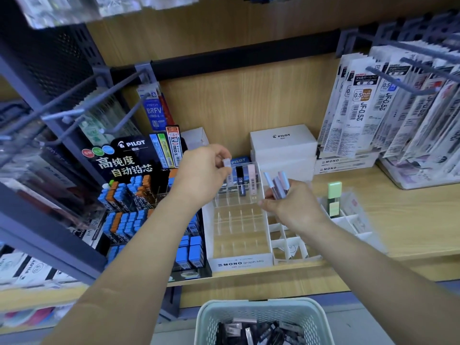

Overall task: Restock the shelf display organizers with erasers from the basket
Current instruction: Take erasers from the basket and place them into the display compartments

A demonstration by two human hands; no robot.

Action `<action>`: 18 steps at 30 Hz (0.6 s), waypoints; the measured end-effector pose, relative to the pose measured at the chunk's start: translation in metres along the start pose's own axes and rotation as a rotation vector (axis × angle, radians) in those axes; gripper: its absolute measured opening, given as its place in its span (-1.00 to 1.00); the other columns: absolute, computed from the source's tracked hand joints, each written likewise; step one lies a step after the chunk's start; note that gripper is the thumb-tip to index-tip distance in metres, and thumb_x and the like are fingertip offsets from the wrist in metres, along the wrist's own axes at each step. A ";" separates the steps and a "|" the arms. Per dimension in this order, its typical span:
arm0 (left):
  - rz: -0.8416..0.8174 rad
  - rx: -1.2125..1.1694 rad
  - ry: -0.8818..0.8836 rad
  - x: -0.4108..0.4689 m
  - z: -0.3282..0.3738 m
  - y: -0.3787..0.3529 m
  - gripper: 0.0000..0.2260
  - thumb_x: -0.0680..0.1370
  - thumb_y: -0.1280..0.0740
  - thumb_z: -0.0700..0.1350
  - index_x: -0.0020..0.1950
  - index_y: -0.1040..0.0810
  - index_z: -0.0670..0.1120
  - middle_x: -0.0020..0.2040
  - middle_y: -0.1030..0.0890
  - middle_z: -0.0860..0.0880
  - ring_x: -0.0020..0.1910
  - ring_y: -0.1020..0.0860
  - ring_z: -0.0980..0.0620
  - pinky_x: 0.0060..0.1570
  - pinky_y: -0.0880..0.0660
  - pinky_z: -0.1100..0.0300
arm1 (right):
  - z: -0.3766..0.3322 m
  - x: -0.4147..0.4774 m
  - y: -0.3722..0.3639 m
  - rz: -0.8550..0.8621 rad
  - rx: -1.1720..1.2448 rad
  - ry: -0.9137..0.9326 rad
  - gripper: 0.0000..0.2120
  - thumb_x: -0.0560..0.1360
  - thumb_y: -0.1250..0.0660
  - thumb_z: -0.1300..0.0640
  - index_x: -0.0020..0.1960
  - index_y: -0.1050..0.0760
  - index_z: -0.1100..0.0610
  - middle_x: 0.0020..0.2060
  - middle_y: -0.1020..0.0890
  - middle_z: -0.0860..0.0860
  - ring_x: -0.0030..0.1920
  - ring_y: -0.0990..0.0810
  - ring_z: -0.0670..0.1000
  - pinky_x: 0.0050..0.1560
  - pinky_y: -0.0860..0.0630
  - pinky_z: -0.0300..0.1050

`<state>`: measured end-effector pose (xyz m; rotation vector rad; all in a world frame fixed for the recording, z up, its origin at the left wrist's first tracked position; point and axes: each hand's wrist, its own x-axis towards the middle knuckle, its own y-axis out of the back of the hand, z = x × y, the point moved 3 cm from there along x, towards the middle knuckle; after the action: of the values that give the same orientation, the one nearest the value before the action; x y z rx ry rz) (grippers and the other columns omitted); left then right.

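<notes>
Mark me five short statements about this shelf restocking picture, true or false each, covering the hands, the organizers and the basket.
1. The right hand holds several slim pastel cases. True.
2. The left hand is flat and holds nothing. False: it pinches one small case over the back row of the clear MONO organizer.
3. Every slot of the clear MONO organizer is filled. False: only its back row holds a few cases, and the front rows are bare.
4. The basket sits below the shelf edge with dark packs in it. True.
5. The green cases stand in the clear MONO organizer. False: they stand in the white divided organizer to its right.
</notes>
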<state>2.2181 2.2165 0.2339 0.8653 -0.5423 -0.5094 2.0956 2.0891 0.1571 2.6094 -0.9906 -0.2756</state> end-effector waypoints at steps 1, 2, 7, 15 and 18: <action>0.002 0.031 -0.019 0.001 0.001 -0.001 -0.91 0.50 -0.41 -0.16 -0.01 -0.61 -0.04 -0.20 -0.64 0.02 -0.16 -0.61 0.05 -0.06 -0.56 0.16 | 0.001 0.001 -0.002 0.005 -0.025 -0.008 -0.78 0.39 -0.53 0.10 -0.25 -0.51 0.14 -0.41 -0.53 0.01 -0.35 -0.51 0.05 -0.25 -0.52 -0.09; 0.002 0.067 -0.043 0.002 0.001 -0.002 -0.93 0.51 -0.40 -0.14 -0.02 -0.63 -0.05 -0.19 -0.65 0.00 -0.15 -0.61 0.03 -0.06 -0.56 0.13 | 0.002 0.001 -0.004 0.014 -0.044 -0.017 -0.78 0.39 -0.53 0.08 -0.26 -0.51 0.12 -0.41 -0.54 0.01 -0.33 -0.53 0.07 -0.20 -0.55 -0.02; -0.076 0.240 -0.096 0.007 0.000 -0.006 -0.91 0.56 -0.33 -0.11 -0.08 -0.63 0.02 -0.10 -0.61 -0.06 -0.13 -0.52 -0.02 -0.11 -0.44 0.18 | 0.005 0.003 -0.003 0.040 -0.024 -0.050 -0.83 0.36 -0.53 0.15 -0.28 -0.54 0.14 -0.43 -0.54 0.03 -0.40 -0.50 0.05 -0.22 -0.58 0.01; -0.135 0.341 -0.118 0.008 -0.002 -0.013 -0.89 0.51 -0.40 -0.07 0.02 -0.59 -0.02 -0.09 -0.65 -0.03 -0.08 -0.60 -0.05 -0.09 -0.53 0.12 | 0.007 0.004 0.003 0.019 -0.008 -0.096 -0.71 0.31 -0.56 0.14 -0.16 -0.56 0.31 -0.41 -0.49 0.10 -0.45 -0.43 0.06 -0.35 -0.44 -0.11; -0.126 0.357 -0.113 0.010 -0.002 -0.013 -0.90 0.52 -0.40 -0.06 0.01 -0.60 -0.03 -0.09 -0.66 -0.02 -0.06 -0.60 -0.04 -0.09 -0.47 0.18 | 0.008 0.004 0.003 -0.001 0.027 -0.116 -0.59 0.20 -0.57 0.05 -0.14 -0.56 0.33 -0.36 -0.53 0.15 -0.43 -0.45 0.08 -0.33 -0.49 0.00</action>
<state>2.2240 2.2048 0.2249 1.2220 -0.6980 -0.5885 2.0946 2.0824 0.1504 2.6438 -1.0373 -0.4206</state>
